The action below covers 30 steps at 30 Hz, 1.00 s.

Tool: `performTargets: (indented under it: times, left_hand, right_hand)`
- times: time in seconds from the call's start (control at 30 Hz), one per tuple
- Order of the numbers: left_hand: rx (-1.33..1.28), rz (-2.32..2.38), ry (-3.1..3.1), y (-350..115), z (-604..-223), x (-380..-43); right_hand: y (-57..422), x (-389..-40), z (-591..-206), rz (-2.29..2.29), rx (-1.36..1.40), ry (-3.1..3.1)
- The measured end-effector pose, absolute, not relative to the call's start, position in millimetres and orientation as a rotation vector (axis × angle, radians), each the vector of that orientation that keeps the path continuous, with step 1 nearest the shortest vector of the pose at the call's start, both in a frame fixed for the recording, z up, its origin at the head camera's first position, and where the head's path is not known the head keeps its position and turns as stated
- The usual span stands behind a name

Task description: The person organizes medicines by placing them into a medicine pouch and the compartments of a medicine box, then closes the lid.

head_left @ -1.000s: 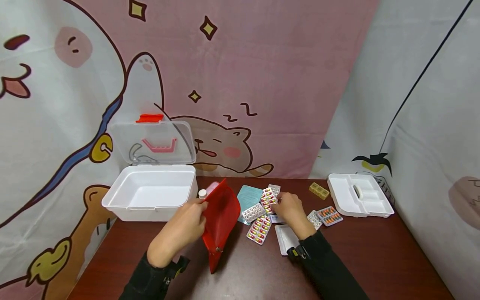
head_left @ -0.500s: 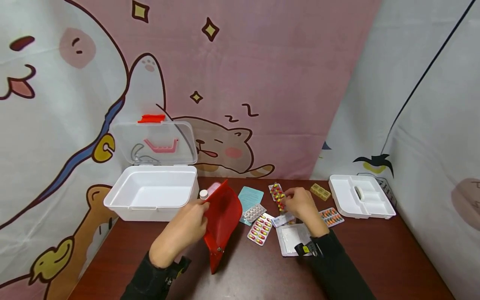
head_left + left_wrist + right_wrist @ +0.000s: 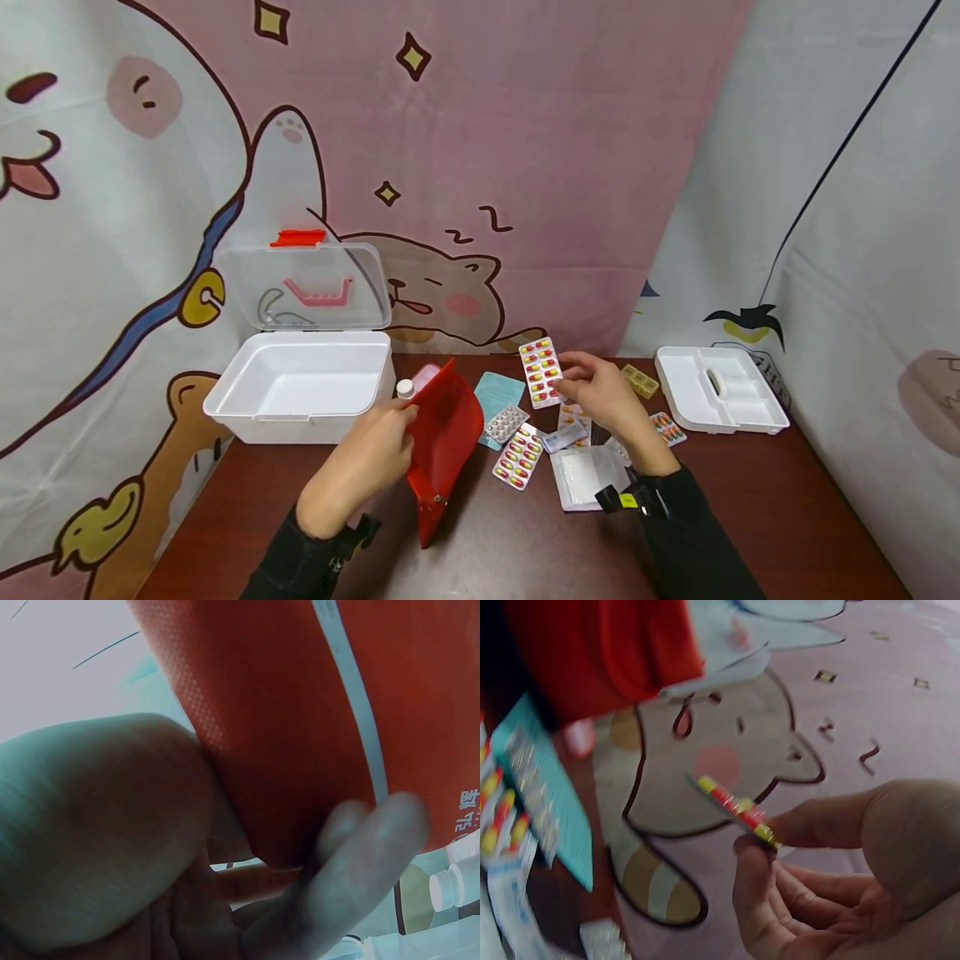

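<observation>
My left hand grips the side edge of a red pouch, which stands upright on the table with its mouth spread. In the left wrist view, thumb and fingers close round the corner of the red pouch. Between thumb and fingers, my right hand pinches a blister pack of red and yellow capsules, raised and tilted up. The right wrist view shows that capsule blister pack edge-on. Below lie a matching capsule pack, a white-pill blister pack and a light blue packet.
An open white box with its clear lid raised stands at the back left. A white-capped bottle shows behind the pouch. At the right are a white divided tray, a yellow pill case and a white flat packet.
My right hand has picked up the capsule blister pack from the pile and turned its capsule side toward the head camera. My left hand and the red pouch have stayed put.
</observation>
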State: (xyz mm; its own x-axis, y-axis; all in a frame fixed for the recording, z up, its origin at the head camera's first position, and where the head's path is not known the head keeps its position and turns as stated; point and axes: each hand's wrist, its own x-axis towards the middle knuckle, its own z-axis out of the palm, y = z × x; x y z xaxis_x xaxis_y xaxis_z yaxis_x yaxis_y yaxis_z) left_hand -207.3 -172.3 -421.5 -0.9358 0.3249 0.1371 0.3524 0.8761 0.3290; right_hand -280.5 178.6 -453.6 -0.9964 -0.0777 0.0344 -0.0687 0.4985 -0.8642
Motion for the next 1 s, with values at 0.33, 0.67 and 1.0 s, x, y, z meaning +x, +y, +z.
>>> performTargets:
  times: [0.33,0.67,1.0]
  left_hand:
    - [-0.517,-0.573,-2.985,-175,-420,-207]
    - [-0.516,-0.558,-2.967,-177,-420,-208]
    - [-0.549,-0.533,-2.944,-175,-421,-210]
  right_hand:
    - [139,-256,-435,-1.822,-0.302,2.375]
    - [93,-240,-442,-1.842,-0.417,2.274]
    - [70,-229,-454,-1.569,-0.532,2.543]
